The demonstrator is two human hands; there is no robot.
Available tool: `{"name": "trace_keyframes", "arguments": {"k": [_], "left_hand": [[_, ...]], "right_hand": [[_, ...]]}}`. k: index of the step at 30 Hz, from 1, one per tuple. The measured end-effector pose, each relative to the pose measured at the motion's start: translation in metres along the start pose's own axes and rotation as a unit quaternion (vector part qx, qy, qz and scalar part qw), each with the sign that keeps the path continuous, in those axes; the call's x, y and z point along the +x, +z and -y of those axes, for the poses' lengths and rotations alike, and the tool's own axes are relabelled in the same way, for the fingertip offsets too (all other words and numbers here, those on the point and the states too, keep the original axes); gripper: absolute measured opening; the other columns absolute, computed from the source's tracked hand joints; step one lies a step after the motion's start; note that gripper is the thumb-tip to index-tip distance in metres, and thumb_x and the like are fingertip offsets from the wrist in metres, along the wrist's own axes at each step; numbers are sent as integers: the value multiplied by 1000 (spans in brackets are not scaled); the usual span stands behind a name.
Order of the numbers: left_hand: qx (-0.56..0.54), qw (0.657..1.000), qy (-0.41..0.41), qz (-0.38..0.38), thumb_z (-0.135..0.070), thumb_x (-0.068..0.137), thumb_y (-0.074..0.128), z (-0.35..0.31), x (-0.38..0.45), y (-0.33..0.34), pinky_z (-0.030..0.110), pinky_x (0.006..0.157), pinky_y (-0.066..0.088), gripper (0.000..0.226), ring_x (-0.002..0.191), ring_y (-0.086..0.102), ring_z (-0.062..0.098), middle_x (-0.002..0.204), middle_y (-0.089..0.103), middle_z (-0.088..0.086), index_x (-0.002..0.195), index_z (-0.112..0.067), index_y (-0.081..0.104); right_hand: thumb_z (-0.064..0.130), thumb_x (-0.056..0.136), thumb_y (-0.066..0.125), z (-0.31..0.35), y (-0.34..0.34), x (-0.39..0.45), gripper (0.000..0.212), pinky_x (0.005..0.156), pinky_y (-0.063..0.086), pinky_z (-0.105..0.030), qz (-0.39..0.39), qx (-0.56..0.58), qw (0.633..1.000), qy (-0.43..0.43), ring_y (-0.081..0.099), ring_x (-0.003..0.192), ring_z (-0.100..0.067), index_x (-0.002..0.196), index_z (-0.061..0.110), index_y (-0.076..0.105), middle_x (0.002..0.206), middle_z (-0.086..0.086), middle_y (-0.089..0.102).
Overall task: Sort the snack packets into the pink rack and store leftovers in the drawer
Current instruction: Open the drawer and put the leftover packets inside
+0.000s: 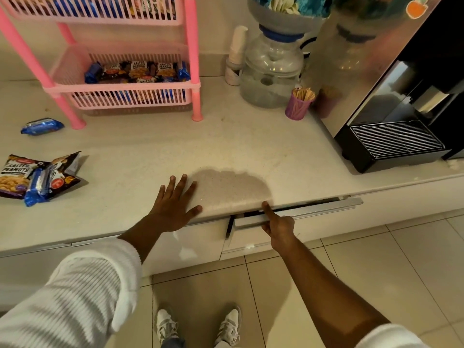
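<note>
The pink rack (pixel 193 59) stands at the back left of the counter, with peanut and blue biscuit packets (pixel 140 71) in its lower basket and more in the basket above. A small pile of salted-peanut and blue packets (pixel 37 175) lies at the counter's left, and a single blue packet (pixel 41 126) lies nearer the rack. My left hand (pixel 175 204) rests flat and empty on the counter edge. My right hand (pixel 278 224) grips the metal handle of the drawer (pixel 313 209) under the counter, which stands slightly ajar.
A water dispenser jug (pixel 272 71) and a purple cup of wooden sticks (pixel 298 106) stand at the back. A black coffee machine (pixel 396 144) with a drip tray fills the right. Tiled floor and my shoes are below.
</note>
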State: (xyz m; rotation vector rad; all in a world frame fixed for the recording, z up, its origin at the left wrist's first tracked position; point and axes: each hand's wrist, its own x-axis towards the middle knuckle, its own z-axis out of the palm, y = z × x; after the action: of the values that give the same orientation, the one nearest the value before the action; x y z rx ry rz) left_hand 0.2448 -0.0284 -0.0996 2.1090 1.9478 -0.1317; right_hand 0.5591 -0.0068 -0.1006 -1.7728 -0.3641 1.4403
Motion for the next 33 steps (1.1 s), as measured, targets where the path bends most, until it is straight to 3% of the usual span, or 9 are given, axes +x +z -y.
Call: {"name": "trace_keyframes", "arguments": {"k": [4, 7, 10, 15, 18, 22, 24, 28, 33], "left_hand": [[-2, 1000, 2, -4, -83, 78, -3, 0, 0, 0, 54, 120, 0, 91, 149, -22, 33, 162, -26, 4, 152, -34, -22], [12, 1000, 14, -3, -81, 78, -6, 0, -2, -1, 54, 121, 0, 87, 148, -23, 35, 160, -29, 6, 150, -36, -24], [24, 999, 43, 2, -76, 81, -5, 0, -5, -4, 53, 121, -2, 81, 147, -25, 34, 160, -29, 8, 150, -38, -24], [43, 996, 75, 3, -68, 88, 2, -2, -8, -9, 47, 123, -4, 78, 148, -23, 31, 161, -27, 7, 153, -30, -20], [37, 997, 74, 8, -63, 95, 10, -5, -8, -9, 45, 123, -5, 75, 149, -23, 28, 161, -27, 7, 154, -27, -19], [47, 997, 64, 11, -60, 98, 14, -8, -8, -9, 48, 123, -2, 74, 149, -21, 28, 161, -26, 8, 154, -25, -19], [44, 997, 57, 11, -60, 98, 15, -9, -8, -9, 49, 123, -1, 73, 150, -21, 28, 162, -26, 7, 154, -26, -17], [39, 998, 52, 15, -58, 99, 14, -10, -10, -7, 50, 123, -2, 72, 150, -21, 26, 161, -26, 6, 154, -25, -17], [27, 999, 43, 7, -56, 99, 14, -13, -16, -5, 51, 123, -1, 71, 151, -18, 26, 162, -24, 7, 155, -24, -17]], "right_hand": [[34, 67, 93, -15, -6, -9, 80, 83, 62, -36, -51, -25, 998, -33, 67, 103, -26, 126, -3, 52, 116, -17, 63], [32, 70, 91, -23, -14, -15, 76, 65, 59, -25, -74, -60, 995, -22, 72, 93, -26, 126, -2, 53, 116, -19, 66], [37, 68, 92, -28, -20, -26, 86, 79, 61, -38, -122, -111, 986, -31, 70, 90, -26, 128, -1, 44, 111, -19, 62], [49, 58, 93, -35, -27, -49, 114, 96, 51, -58, -250, -342, 892, -158, 36, 131, -45, 145, 13, 27, 149, -19, 25], [51, 73, 83, -36, -31, -54, 74, 110, 37, -59, -244, -485, 789, -288, 25, 144, -39, 134, 22, 53, 157, -12, 31], [42, 91, 67, -33, -39, -53, 25, 118, 31, -49, -158, -613, 717, -292, 61, 118, -21, 103, 22, 75, 114, -3, 72], [46, 91, 65, -28, -39, -57, 27, 112, 40, -44, -153, -640, 707, -259, 68, 97, -19, 88, 20, 74, 91, -1, 74], [51, 84, 72, -21, -45, -67, 33, 62, 52, -28, -136, -638, 732, -194, 66, 72, -19, 84, 18, 71, 72, 2, 65], [50, 75, 79, -18, -58, -66, 34, 59, 49, -27, -96, -680, 706, -173, 61, 71, -18, 86, 21, 66, 72, 5, 59]]}}
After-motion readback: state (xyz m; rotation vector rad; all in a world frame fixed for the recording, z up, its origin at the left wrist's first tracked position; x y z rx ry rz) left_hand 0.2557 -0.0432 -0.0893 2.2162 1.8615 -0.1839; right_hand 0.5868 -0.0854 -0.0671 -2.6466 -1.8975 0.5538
